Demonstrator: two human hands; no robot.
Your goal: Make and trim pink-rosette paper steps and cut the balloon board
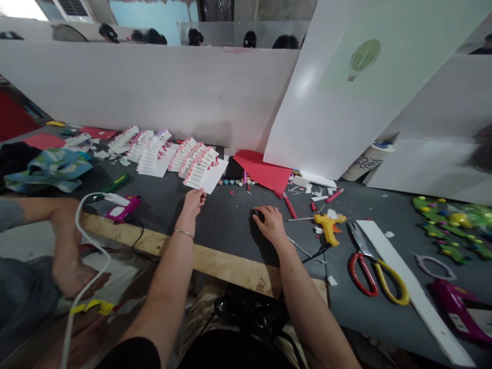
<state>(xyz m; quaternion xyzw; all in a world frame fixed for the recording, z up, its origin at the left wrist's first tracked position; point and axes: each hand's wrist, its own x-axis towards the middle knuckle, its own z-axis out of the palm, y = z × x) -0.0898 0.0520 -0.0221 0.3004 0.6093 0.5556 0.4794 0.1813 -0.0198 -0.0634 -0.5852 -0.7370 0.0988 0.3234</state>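
Observation:
My left hand (193, 201) reaches forward and pinches the near edge of a white sheet (205, 175) carrying a row of white strips with pink-red tips. My right hand (269, 221) rests curled on the dark grey table (223, 220), closed over a small dark object that I cannot make out. More rows of the same tipped strips (154, 151) lie further left along the table.
A yellow glue gun (329, 225), red-and-yellow scissors (371, 266), a long white strip (407, 282), red paper (265, 171) and small scraps lie to the right. A pink glue gun (123, 207) lies left. White partition boards (154, 87) stand behind. Another person's bare foot (71, 256) is at left.

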